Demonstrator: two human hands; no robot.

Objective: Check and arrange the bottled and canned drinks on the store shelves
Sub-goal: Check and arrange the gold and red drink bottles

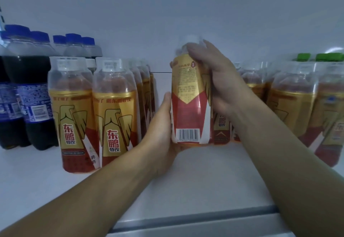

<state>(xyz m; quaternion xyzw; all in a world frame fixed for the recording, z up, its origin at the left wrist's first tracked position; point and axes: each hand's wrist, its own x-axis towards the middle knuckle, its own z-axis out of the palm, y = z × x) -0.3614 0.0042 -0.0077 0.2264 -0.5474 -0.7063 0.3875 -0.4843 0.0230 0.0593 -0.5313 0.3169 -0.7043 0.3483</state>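
Note:
Between both my hands stands a gold-and-red energy drink bottle [188,95] with its barcode side toward me, at the middle of the white shelf [195,180]. My left hand [162,132] cups its lower left side and base. My right hand [216,76] grips its shoulder and right side from above, fingers curled over the clear cap. Rows of the same bottles stand to the left [113,113] and to the right [290,106], labels mostly facing front.
Dark cola bottles with blue caps [29,87] fill the far left of the shelf. Green-capped bottles [320,57] show at the back right. A grey shelf rail [195,221] runs along the front edge. The white back wall is close behind.

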